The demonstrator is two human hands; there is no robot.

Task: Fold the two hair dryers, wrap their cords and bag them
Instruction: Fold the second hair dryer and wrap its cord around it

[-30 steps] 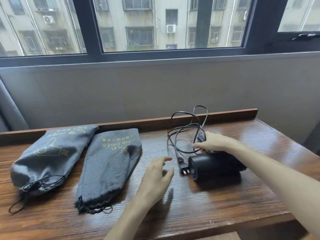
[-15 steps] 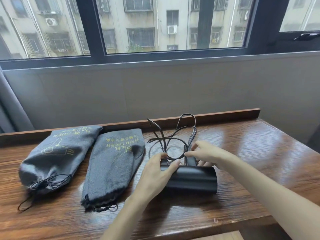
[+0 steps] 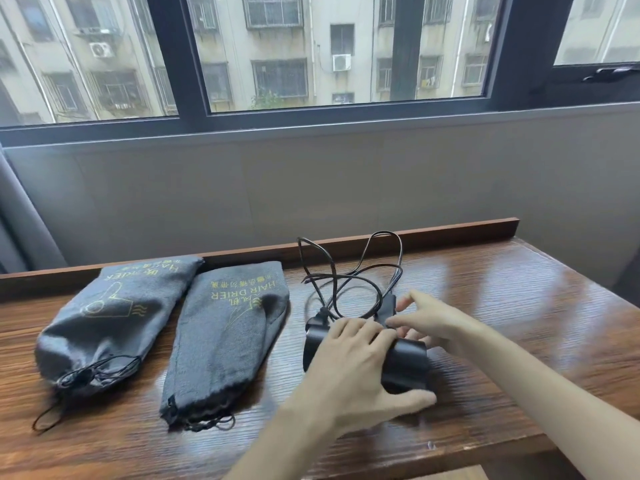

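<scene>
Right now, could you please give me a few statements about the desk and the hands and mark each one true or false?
1. The left hand grips the black hair dryer lying on the wooden desk. True.
2. The cord is wound neatly around the dryer. False: it lies in loose loops behind the dryer.
3. Two grey drawstring bags lie left of the dryer. True: the left bag and the right bag.
4. The left bag looks empty and flat. False: it bulges and its drawstring is pulled tight.
5. The right hand rests on the right bag. False: it is at the dryer's far side, by the cord.
</scene>
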